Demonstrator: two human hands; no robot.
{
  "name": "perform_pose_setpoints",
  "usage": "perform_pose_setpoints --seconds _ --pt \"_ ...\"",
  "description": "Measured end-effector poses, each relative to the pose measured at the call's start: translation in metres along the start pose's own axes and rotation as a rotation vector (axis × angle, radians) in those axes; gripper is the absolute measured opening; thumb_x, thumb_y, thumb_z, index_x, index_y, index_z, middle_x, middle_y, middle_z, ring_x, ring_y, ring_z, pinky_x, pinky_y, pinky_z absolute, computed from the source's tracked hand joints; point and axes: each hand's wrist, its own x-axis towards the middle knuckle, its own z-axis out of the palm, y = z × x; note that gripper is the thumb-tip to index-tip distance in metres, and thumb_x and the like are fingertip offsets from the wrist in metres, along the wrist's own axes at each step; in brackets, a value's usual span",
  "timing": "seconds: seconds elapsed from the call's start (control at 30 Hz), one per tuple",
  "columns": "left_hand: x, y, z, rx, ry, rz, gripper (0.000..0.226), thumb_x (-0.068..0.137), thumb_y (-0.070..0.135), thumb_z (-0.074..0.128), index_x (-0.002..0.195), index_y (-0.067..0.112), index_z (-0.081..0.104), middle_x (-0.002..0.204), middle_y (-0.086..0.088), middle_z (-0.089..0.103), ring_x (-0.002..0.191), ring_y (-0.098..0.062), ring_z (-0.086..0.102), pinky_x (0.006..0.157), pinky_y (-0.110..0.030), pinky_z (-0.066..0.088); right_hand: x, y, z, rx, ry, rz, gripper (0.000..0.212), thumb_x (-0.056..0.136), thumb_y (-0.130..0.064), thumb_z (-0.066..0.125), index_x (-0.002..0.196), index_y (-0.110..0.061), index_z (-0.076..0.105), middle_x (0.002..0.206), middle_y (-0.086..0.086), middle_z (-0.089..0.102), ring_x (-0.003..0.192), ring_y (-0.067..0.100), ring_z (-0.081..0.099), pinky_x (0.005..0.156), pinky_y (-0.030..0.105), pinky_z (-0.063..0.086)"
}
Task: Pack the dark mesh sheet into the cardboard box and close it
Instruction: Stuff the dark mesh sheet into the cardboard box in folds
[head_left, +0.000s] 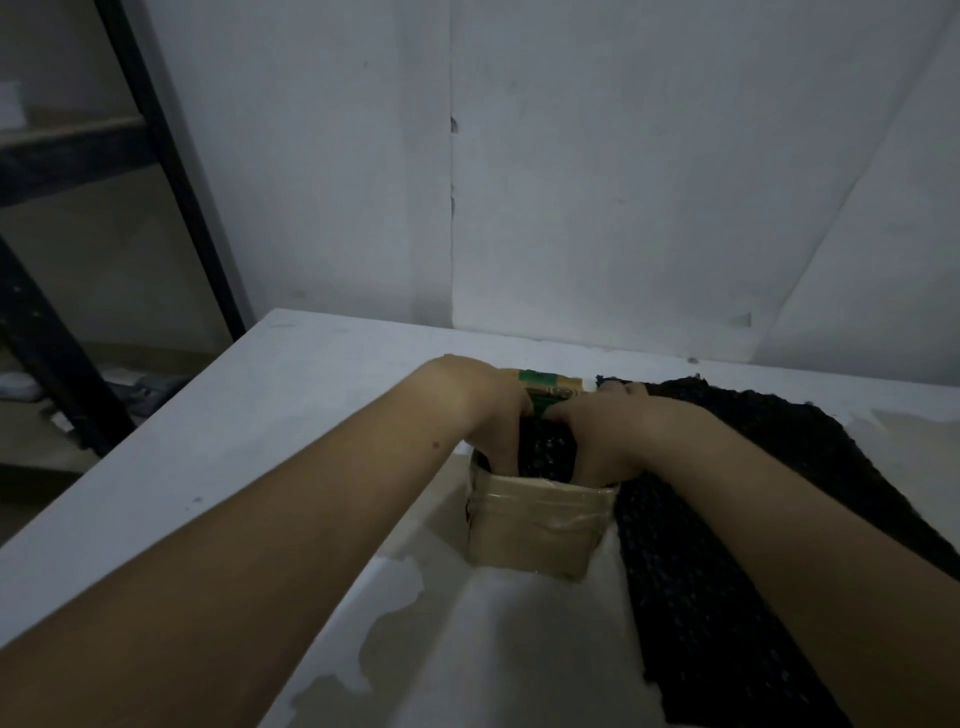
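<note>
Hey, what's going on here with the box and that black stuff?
A person is packing a dark mesh sheet into an open cardboard box on a white table. The left hand and right hand both reach into the top of the box onto the mesh; their fingertips are hidden, so the grip is unclear. Much of the mesh lies outside, to the right of the box, which is not yet closed.

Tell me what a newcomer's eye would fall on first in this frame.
At centre, the left hand and right hand reach down together into a small tape-wrapped brown cardboard box. The dark mesh sheet is partly inside that box, but most of it sprawls across the white table to the right.
</note>
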Motion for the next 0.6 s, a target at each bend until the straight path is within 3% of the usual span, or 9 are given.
perform_pose_setpoints --seconds 0.1,0.17,0.3,0.37,0.43,0.5,0.6 --pt "0.009 0.009 0.007 0.066 0.036 -0.026 0.049 0.080 0.051 0.070 0.123 0.030 0.058 0.113 0.001 0.058 0.109 -0.021 0.052 0.097 -0.041 0.033 0.001 -0.004 0.002 0.013 0.009 0.012 0.086 0.075 -0.049 0.074 0.147 -0.035 0.030 0.146 0.017 0.030 0.137 0.041 0.019 0.112 0.046 0.018" --pt "0.009 0.009 0.011 0.081 0.060 -0.024 0.051 0.082 0.048 0.067 0.127 0.028 0.056 0.120 -0.003 0.055 0.119 -0.024 0.046 0.107 -0.046 0.025 -0.002 -0.005 0.002 0.021 0.018 0.001 0.081 0.075 -0.047 0.073 0.145 -0.033 0.034 0.146 0.015 0.032 0.137 0.039 0.020 0.113 0.046 0.018" --pt "0.000 -0.008 0.009 -0.079 0.086 0.028 0.047 0.078 0.058 0.070 0.118 0.033 0.061 0.110 0.006 0.062 0.107 -0.019 0.051 0.093 -0.037 0.036 -0.012 0.007 -0.012 0.079 -0.004 -0.099 0.088 0.067 -0.054 0.078 0.143 -0.034 0.039 0.141 -0.002 0.047 0.128 0.022 0.043 0.109 0.039 0.035" --pt "-0.009 -0.022 0.005 -0.328 0.053 0.079 0.062 0.073 0.057 0.077 0.129 0.037 0.059 0.117 0.014 0.065 0.109 -0.013 0.058 0.096 -0.034 0.045 -0.019 0.019 -0.025 0.212 -0.003 -0.127 0.087 0.062 -0.052 0.084 0.138 -0.031 0.047 0.130 -0.010 0.057 0.117 0.014 0.054 0.103 0.036 0.043" --pt "-0.014 -0.033 0.001 -0.527 0.056 0.112 0.071 0.075 0.046 0.081 0.140 0.035 0.053 0.125 0.019 0.065 0.113 -0.005 0.059 0.094 -0.024 0.045 -0.022 0.027 -0.033 0.262 0.054 -0.122 0.071 0.061 -0.044 0.088 0.124 -0.028 0.058 0.112 -0.012 0.067 0.101 0.010 0.062 0.094 0.032 0.048" --pt "-0.016 -0.036 0.001 -0.443 0.107 0.107 0.069 0.075 0.043 0.081 0.138 0.038 0.054 0.123 0.023 0.065 0.105 -0.002 0.059 0.080 -0.017 0.041 -0.020 0.027 -0.032 0.136 0.144 -0.082 0.058 0.060 -0.043 0.088 0.110 -0.031 0.061 0.104 -0.011 0.068 0.097 0.013 0.061 0.089 0.033 0.046" --pt "-0.013 -0.028 0.010 -0.181 0.179 0.033 0.063 0.071 0.046 0.076 0.131 0.046 0.056 0.116 0.020 0.064 0.100 -0.017 0.051 0.078 -0.028 0.037 -0.011 0.019 -0.019 -0.022 0.226 -0.056 0.059 0.060 -0.047 0.085 0.111 -0.034 0.057 0.105 -0.006 0.062 0.099 0.019 0.053 0.085 0.033 0.038"
